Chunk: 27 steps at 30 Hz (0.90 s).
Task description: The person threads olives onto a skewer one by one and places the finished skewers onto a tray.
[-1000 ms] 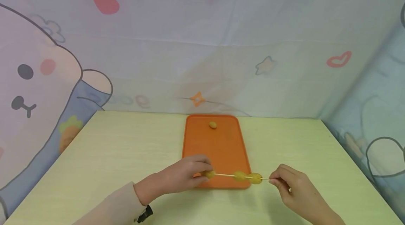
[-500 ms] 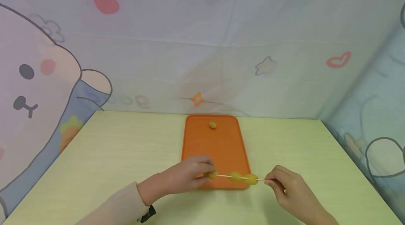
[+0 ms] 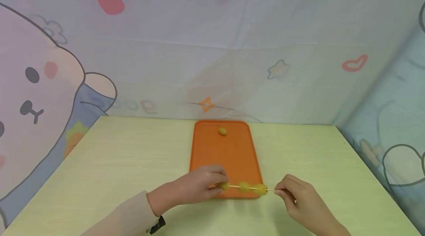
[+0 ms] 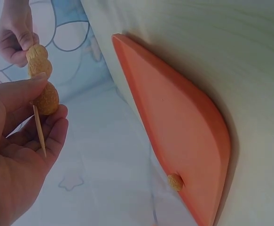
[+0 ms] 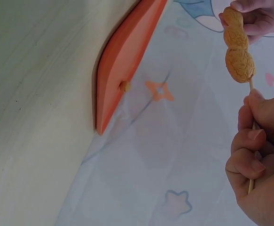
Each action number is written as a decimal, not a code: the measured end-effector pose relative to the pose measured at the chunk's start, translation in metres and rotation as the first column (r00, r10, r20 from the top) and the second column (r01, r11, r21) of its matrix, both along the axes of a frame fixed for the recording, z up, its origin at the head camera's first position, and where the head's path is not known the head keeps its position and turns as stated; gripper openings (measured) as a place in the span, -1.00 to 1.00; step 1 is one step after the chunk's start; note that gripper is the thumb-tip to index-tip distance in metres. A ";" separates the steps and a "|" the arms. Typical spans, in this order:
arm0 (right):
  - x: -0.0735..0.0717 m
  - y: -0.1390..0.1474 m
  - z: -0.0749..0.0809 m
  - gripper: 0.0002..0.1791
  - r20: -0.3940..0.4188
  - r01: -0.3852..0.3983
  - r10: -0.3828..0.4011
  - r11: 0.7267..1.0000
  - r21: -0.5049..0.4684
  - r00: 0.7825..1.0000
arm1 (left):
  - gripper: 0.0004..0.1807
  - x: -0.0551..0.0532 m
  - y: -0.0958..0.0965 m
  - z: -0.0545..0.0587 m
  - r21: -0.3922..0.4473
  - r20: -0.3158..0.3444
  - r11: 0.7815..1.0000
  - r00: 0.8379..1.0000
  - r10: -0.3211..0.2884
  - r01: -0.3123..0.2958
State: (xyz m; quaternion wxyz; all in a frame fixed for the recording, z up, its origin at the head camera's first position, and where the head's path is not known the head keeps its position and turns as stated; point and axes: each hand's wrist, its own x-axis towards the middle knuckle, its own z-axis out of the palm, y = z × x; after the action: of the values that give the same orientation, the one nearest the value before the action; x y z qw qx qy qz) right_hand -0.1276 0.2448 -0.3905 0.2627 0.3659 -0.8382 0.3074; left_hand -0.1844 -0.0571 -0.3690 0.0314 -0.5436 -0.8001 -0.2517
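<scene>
Three wrinkled golden-brown balls are threaded on a thin wooden skewer (image 3: 234, 186), held nearly level above the near end of an orange tray (image 3: 229, 151). My left hand (image 3: 202, 185) pinches the leftmost ball (image 4: 47, 99) between thumb and fingers. Beyond that ball, the skewer's pointed tip (image 4: 40, 134) sticks out over the palm in the left wrist view. On the other side, my right hand (image 3: 300, 199) grips the skewer's bare end with curled fingers. The middle ball (image 3: 244, 187) and the right ball (image 3: 260, 189) sit between the hands.
One loose golden-brown ball (image 3: 222, 131) lies near the far end of the tray. The tray rests on a pale yellow-green table (image 3: 146, 147). A cloth backdrop (image 3: 186, 59) with cartoon prints stands behind the table, and another side hangs at the right.
My right hand and the skewer have moved left, while my left hand has shifted slightly right. The gap between the leftmost and middle balls has narrowed. The loose ball stays put.
</scene>
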 end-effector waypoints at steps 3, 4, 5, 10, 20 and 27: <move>0.000 0.000 0.000 -0.92 -0.001 0.001 -0.001 1.000 0.004 1.000 | -0.85 -0.001 0.001 -0.001 0.007 -0.003 1.000 1.000 -0.007 0.007; 0.000 0.000 0.000 -0.92 0.001 0.002 -0.002 1.000 0.005 1.000 | -0.85 0.000 0.002 -0.001 0.009 -0.002 1.000 1.000 -0.009 0.010; 0.000 -0.001 0.000 -0.92 0.003 0.003 -0.003 1.000 0.006 1.000 | -0.85 0.000 0.002 -0.001 0.010 -0.003 1.000 1.000 -0.011 0.011; 0.001 -0.001 0.000 -0.91 0.012 0.006 -0.006 1.000 0.011 1.000 | -0.85 -0.001 0.004 -0.001 0.001 -0.011 1.000 1.000 -0.019 0.019; 0.001 -0.002 0.000 -0.85 0.024 0.017 -0.018 1.000 0.022 1.000 | -0.87 0.000 0.009 -0.002 -0.016 0.000 1.000 1.000 -0.010 0.010; 0.002 -0.003 -0.001 -0.90 0.016 0.021 -0.021 0.999 0.029 1.000 | -0.85 0.001 0.011 -0.001 -0.038 0.020 0.999 1.000 0.006 -0.006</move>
State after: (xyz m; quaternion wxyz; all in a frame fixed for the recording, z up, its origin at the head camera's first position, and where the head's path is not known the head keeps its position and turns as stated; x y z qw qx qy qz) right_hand -0.1260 0.2418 -0.3916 0.2538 0.3584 -0.8483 0.2957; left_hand -0.1829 -0.0461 -0.3695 0.0136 -0.5390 -0.8067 -0.2419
